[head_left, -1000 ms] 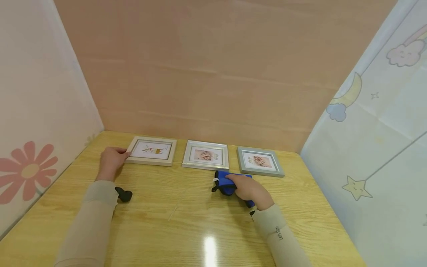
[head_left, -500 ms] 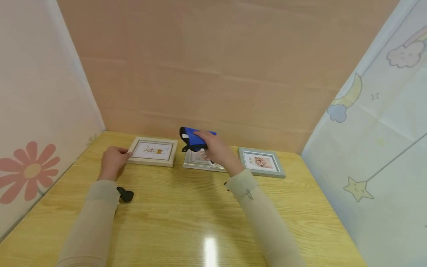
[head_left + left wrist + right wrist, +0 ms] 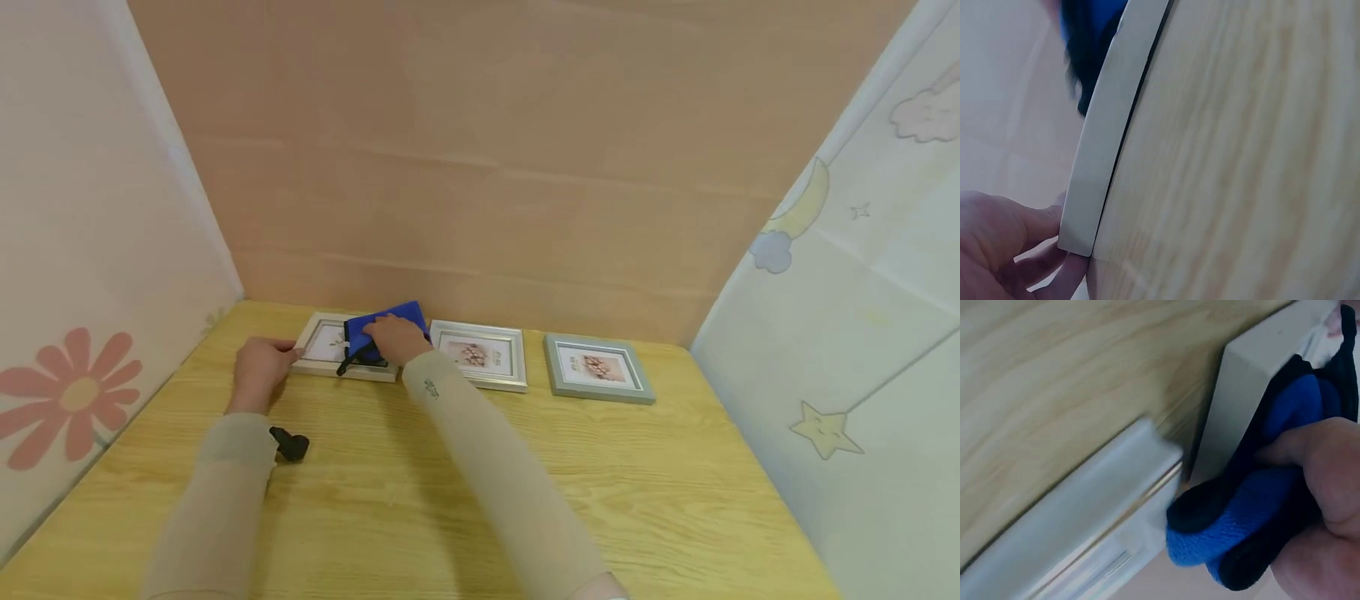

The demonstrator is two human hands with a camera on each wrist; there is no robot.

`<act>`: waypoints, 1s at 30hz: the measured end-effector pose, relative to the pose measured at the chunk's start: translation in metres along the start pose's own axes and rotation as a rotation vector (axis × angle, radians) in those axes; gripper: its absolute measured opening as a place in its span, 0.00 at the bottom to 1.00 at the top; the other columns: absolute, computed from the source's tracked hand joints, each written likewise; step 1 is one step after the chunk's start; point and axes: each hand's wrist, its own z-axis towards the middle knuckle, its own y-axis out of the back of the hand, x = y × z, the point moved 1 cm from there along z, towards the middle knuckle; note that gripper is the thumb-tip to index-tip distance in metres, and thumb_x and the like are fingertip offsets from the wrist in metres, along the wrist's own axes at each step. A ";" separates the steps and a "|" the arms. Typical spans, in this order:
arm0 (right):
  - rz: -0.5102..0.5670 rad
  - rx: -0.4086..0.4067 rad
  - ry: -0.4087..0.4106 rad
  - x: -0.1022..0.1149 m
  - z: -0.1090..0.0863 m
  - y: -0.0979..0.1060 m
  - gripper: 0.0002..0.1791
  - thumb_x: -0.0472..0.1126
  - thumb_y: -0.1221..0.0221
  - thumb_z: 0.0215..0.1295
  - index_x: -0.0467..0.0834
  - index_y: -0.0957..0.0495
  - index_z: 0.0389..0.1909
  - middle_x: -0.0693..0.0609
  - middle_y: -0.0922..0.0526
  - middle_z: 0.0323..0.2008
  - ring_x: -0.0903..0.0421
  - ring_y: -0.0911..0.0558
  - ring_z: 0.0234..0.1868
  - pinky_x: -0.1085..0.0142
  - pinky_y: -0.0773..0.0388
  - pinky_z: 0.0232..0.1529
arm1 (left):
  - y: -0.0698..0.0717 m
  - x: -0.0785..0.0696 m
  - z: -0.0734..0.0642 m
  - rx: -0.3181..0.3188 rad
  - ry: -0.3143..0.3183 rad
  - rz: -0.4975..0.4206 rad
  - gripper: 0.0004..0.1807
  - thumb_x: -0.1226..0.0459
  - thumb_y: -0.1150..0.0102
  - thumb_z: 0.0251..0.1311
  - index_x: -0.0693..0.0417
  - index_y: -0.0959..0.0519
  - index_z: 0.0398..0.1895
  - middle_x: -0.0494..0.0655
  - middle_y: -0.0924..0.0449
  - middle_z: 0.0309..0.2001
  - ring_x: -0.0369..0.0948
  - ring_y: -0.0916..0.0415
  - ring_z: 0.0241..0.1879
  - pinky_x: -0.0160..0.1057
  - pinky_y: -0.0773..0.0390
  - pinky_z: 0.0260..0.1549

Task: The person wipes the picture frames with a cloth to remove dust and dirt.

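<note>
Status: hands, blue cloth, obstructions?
Left hand grips cream frame at left side. Right hand holds blue cloth over frame's right half. Silver frame close alongside; no obstruction seen.

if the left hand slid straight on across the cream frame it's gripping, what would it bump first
Most likely the blue cloth that the right hand holds over the cream frame, though the left hand's exact line and height are unclear.

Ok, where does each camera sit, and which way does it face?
Head: on the head, facing forward and down at the table; left grip, right grip, sleeves show.
Left wrist: worn there, facing the cream frame side-on; left grip shows.
Right wrist: worn there, facing the blue cloth and silver frame; right grip shows.
Both wrist views share the blue cloth and cream frame.
</note>
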 end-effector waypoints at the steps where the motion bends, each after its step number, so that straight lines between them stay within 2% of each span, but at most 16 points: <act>1: -0.011 0.016 -0.003 0.004 0.005 0.002 0.30 0.39 0.45 0.85 0.63 0.31 0.81 0.60 0.28 0.82 0.56 0.31 0.84 0.60 0.27 0.81 | 0.001 -0.002 0.000 0.000 0.003 0.006 0.25 0.55 0.40 0.79 0.63 0.19 0.69 0.69 0.25 0.73 0.69 0.33 0.76 0.65 0.30 0.76; 7: -0.069 0.090 0.029 0.029 0.029 0.015 0.32 0.40 0.51 0.88 0.68 0.40 0.85 0.64 0.37 0.86 0.60 0.38 0.87 0.63 0.37 0.86 | 0.003 -0.006 0.000 -0.011 0.046 0.007 0.25 0.55 0.39 0.79 0.61 0.19 0.70 0.68 0.25 0.74 0.68 0.32 0.75 0.65 0.29 0.74; 10: -0.078 0.115 0.016 0.028 0.033 0.012 0.33 0.41 0.53 0.89 0.69 0.43 0.86 0.65 0.41 0.87 0.61 0.43 0.89 0.62 0.44 0.89 | 0.000 -0.006 -0.001 -0.006 0.054 -0.010 0.25 0.54 0.38 0.79 0.61 0.19 0.70 0.69 0.25 0.74 0.68 0.33 0.76 0.64 0.30 0.75; 13: -0.085 0.095 0.005 0.016 0.025 0.005 0.32 0.40 0.53 0.89 0.69 0.41 0.86 0.63 0.41 0.88 0.59 0.42 0.89 0.60 0.44 0.90 | -0.003 -0.003 -0.002 -0.017 0.045 -0.013 0.25 0.55 0.38 0.78 0.63 0.18 0.68 0.69 0.25 0.74 0.68 0.33 0.76 0.64 0.31 0.76; 16: -0.082 0.071 0.008 0.002 0.005 0.007 0.30 0.40 0.53 0.89 0.66 0.35 0.84 0.61 0.33 0.84 0.57 0.34 0.86 0.59 0.36 0.87 | -0.006 0.000 -0.003 -0.024 0.046 -0.012 0.25 0.56 0.38 0.78 0.63 0.18 0.68 0.70 0.25 0.73 0.69 0.33 0.76 0.65 0.31 0.76; 19: -0.043 0.081 -0.004 -0.008 -0.012 0.015 0.28 0.38 0.53 0.89 0.64 0.30 0.81 0.60 0.26 0.80 0.56 0.24 0.79 0.62 0.25 0.78 | -0.005 0.001 -0.005 -0.025 0.052 -0.008 0.24 0.56 0.38 0.79 0.64 0.18 0.68 0.70 0.24 0.73 0.69 0.32 0.76 0.65 0.31 0.77; 21: -0.028 0.092 -0.012 -0.010 -0.014 0.018 0.27 0.38 0.53 0.88 0.63 0.28 0.80 0.60 0.22 0.78 0.56 0.20 0.75 0.63 0.19 0.73 | -0.003 0.001 -0.005 -0.033 0.056 -0.005 0.24 0.56 0.38 0.79 0.64 0.18 0.67 0.70 0.24 0.73 0.69 0.32 0.75 0.65 0.31 0.76; 24: -0.035 0.082 -0.014 -0.004 -0.005 0.017 0.26 0.38 0.54 0.89 0.61 0.25 0.78 0.58 0.18 0.73 0.57 0.16 0.70 0.64 0.14 0.64 | -0.001 -0.001 -0.006 -0.047 0.050 0.013 0.24 0.56 0.39 0.79 0.63 0.17 0.67 0.69 0.24 0.72 0.69 0.32 0.75 0.65 0.31 0.75; 27: -0.068 0.056 -0.007 0.009 0.008 0.011 0.26 0.41 0.52 0.89 0.63 0.27 0.79 0.59 0.21 0.76 0.57 0.20 0.75 0.64 0.18 0.71 | 0.000 -0.002 -0.006 -0.043 0.045 0.027 0.24 0.55 0.39 0.79 0.62 0.17 0.67 0.69 0.24 0.73 0.69 0.32 0.75 0.65 0.30 0.74; 30: -0.064 0.040 0.014 0.024 0.018 0.008 0.29 0.44 0.49 0.88 0.66 0.34 0.83 0.62 0.31 0.83 0.58 0.32 0.85 0.63 0.31 0.83 | 0.001 0.000 -0.005 -0.044 0.042 0.042 0.24 0.54 0.38 0.78 0.61 0.17 0.67 0.68 0.24 0.73 0.70 0.31 0.75 0.65 0.29 0.73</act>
